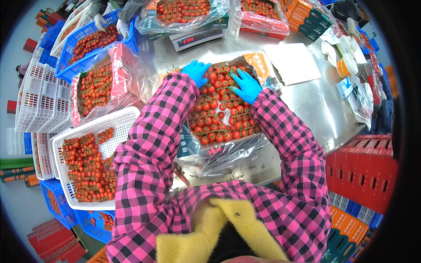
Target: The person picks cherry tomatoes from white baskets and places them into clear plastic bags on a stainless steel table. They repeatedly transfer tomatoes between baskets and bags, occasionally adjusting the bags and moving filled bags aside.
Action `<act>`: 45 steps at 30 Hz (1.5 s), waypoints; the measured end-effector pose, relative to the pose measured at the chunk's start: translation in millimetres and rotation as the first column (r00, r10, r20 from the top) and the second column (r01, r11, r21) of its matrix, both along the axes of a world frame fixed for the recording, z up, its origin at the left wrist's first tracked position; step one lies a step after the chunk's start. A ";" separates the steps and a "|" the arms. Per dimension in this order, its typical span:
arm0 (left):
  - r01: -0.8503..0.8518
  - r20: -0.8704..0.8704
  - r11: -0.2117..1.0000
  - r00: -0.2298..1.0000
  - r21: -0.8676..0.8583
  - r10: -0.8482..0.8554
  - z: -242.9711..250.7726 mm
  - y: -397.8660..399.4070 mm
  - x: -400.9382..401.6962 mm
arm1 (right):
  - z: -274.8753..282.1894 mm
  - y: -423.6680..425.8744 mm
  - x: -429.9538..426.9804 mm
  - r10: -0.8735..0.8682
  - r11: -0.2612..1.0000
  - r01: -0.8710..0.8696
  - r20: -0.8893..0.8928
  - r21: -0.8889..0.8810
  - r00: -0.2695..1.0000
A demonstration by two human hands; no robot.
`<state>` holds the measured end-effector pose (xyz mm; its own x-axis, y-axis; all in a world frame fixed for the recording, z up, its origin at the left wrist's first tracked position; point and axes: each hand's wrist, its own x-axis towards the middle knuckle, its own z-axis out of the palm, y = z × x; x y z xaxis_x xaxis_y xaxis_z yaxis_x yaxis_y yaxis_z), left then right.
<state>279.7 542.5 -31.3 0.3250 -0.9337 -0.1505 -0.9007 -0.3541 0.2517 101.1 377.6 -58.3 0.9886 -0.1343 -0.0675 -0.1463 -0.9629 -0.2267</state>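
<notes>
Both hands wear blue gloves and reach into a plastic-lined cardboard box [184,144] filled with cherry tomatoes on the vine [210,123]. My left hand [197,73] lies at the box's far left corner, its fingers over the tomatoes; whether it grips any is hard to tell. My right hand [246,86] rests with fingers spread on the tomatoes near the right side. A pale gap shows between the vines in the middle of the box. Clear plastic film [213,164] hangs over the near edge. Partly under my left sleeve lies a red-handled tool [182,177].
A white plastic basket [126,115] of tomatoes stands at the left, below a red lined box [75,98]. Beyond are a digital scale [197,38] bearing a filled box, and a blue crate [62,67] with a co-worker's gloved hands. White sheets [291,62] lie right on the metal table [315,108].
</notes>
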 end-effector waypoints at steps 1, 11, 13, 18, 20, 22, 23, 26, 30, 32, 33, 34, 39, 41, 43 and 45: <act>-0.033 0.243 0.998 0.970 0.054 0.019 -8.3 1.2 -10.3 | 5.3 -3.9 1.8 -0.059 0.998 0.059 0.006 0.013 0.998; -0.503 -0.170 0.863 0.855 -0.039 0.491 -5.9 14.7 -54.5 | -21.1 48.7 62.0 0.004 0.997 -0.013 0.111 0.077 0.994; -0.498 -0.213 0.859 0.858 -0.121 0.468 8.6 39.5 -66.7 | -8.2 55.6 67.0 0.228 0.970 -0.241 0.208 0.036 0.951; -0.462 -0.404 0.323 0.884 -0.826 0.234 11.3 170.5 -136.1 | 28.4 154.2 121.3 -0.103 0.800 -0.145 0.371 0.582 0.923; -0.593 -0.538 0.207 0.799 -0.778 0.267 5.4 242.7 -141.7 | 10.7 259.8 163.3 0.284 0.518 -0.443 0.341 0.732 0.896; -0.664 -0.558 0.166 0.717 -0.729 0.417 2.6 314.2 -133.7 | -24.9 373.7 196.2 0.506 0.504 -0.437 0.156 0.745 0.849; -0.663 -0.525 0.145 0.690 -0.734 0.498 2.2 349.9 -129.5 | -45.5 425.7 214.5 0.598 0.582 -0.520 0.105 0.625 0.795; -0.834 -0.623 0.144 0.502 -0.533 0.600 0.1 437.2 -123.6 | -99.4 529.0 256.5 0.634 0.738 -0.625 0.057 0.256 0.772; -0.829 -0.537 0.082 0.430 -0.552 0.725 -0.5 499.3 -122.8 | -129.9 576.1 267.2 0.382 0.919 -0.378 -0.011 0.112 0.924; -0.837 -0.564 0.110 0.452 -0.536 0.691 3.4 500.5 -118.5 | -121.9 570.0 256.1 0.288 0.835 -0.230 -0.039 0.500 0.957; -0.837 -0.580 0.144 0.479 -0.528 0.659 6.7 494.2 -114.9 | -111.7 566.5 246.3 0.229 0.694 -0.165 0.003 0.700 0.973; -0.833 -0.612 0.165 0.508 -0.528 0.607 11.2 485.2 -111.7 | -98.2 542.8 230.2 0.162 0.502 -0.133 0.059 0.854 0.985; -0.691 -0.590 0.356 0.723 -0.630 0.359 29.8 426.8 -95.0 | 10.9 369.9 120.0 -0.014 0.098 -0.008 0.009 0.995 1.000; -0.609 -0.525 0.495 0.791 -0.620 0.316 29.2 396.4 -88.1 | 43.4 280.3 56.3 -0.133 -0.306 0.125 -0.172 0.944 0.976; -0.506 -0.473 0.620 0.849 -0.599 0.236 24.3 354.8 -84.2 | 60.2 198.5 1.8 -0.471 -0.070 0.018 -0.048 0.997 0.881; -0.349 -0.433 0.716 0.898 -0.604 0.072 21.0 293.2 -82.6 | 57.3 139.8 -24.0 -0.785 0.270 0.153 0.125 0.951 0.607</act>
<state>197.0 835.7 -10.3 0.5772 -0.7500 0.3229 -0.6186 -0.1435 0.7725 77.1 517.3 -1.0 0.6319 -0.7747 -0.0231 -0.0595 -0.0188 -0.9981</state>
